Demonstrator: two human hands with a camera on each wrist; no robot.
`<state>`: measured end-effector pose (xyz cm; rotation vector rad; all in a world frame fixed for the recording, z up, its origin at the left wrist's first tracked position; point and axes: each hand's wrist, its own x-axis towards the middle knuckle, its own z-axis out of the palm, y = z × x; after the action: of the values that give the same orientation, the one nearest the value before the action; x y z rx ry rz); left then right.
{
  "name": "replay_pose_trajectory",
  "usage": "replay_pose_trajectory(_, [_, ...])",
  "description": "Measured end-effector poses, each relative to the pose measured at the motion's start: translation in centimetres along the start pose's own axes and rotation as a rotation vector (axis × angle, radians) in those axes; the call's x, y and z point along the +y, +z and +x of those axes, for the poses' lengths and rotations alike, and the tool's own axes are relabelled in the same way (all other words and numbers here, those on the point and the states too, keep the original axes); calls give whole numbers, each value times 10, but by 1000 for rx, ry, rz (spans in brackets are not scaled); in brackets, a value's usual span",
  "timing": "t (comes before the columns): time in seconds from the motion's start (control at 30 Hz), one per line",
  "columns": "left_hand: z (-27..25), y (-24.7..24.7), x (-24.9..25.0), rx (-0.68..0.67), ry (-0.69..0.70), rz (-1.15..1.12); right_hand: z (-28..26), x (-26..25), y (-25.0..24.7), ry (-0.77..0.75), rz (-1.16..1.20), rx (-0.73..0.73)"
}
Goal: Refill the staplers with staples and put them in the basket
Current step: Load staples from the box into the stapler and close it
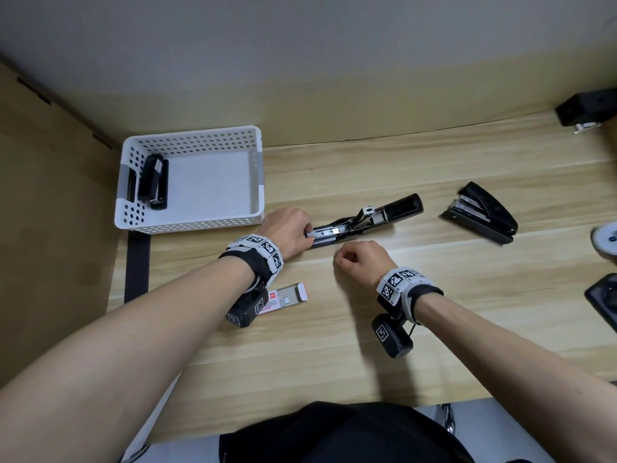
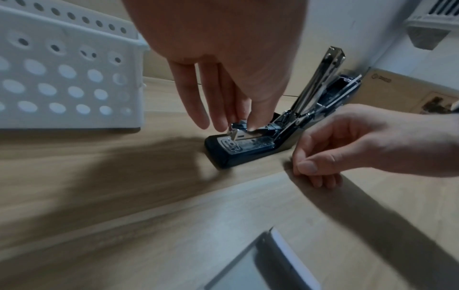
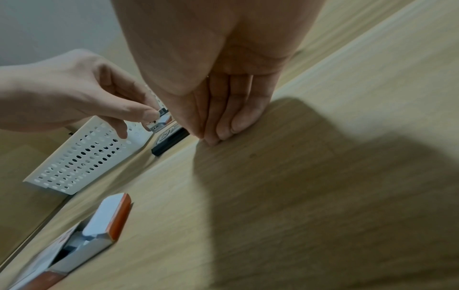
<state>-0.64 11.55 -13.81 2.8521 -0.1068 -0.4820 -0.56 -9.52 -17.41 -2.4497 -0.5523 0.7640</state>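
A long black stapler (image 1: 397, 212) lies flipped open mid-table, its metal magazine (image 2: 250, 135) exposed and its lid arm raised. My left hand (image 1: 309, 237) pinches the front end of the magazine between thumb and fingers (image 2: 252, 122). My right hand (image 1: 340, 260) sits just in front of the stapler with its fingers curled; its fingertips (image 3: 232, 127) touch the wood and I see nothing in it. The white perforated basket (image 1: 187, 225) stands at the left with one black stapler (image 1: 153, 182) inside. Another black stapler (image 1: 480, 212) lies closed on the right.
An open red and white staple box (image 1: 287, 297) lies near my left wrist. A black device (image 1: 587, 108) sits at the back right, and a round white item (image 1: 606, 242) and a dark object (image 1: 604, 300) are at the right edge. A wall runs behind the table.
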Motion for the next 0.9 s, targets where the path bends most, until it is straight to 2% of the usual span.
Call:
replay_pose_trajectory(0.37, [-2,-1,-1,-4,14,-39,1,1,1,12,9,-7])
replay_pose_trajectory(0.53, [-15,-1,-5,56,129,13,2,0,1,8,3,-3])
replay_pose_trajectory(0.67, [-32,2,-17,-20,239,125,4,-1,2,6,-12,-2])
replay_pose_trajectory(0.9, [-24,3,-15,-94,282,191,5,2,4,15,-5,4])
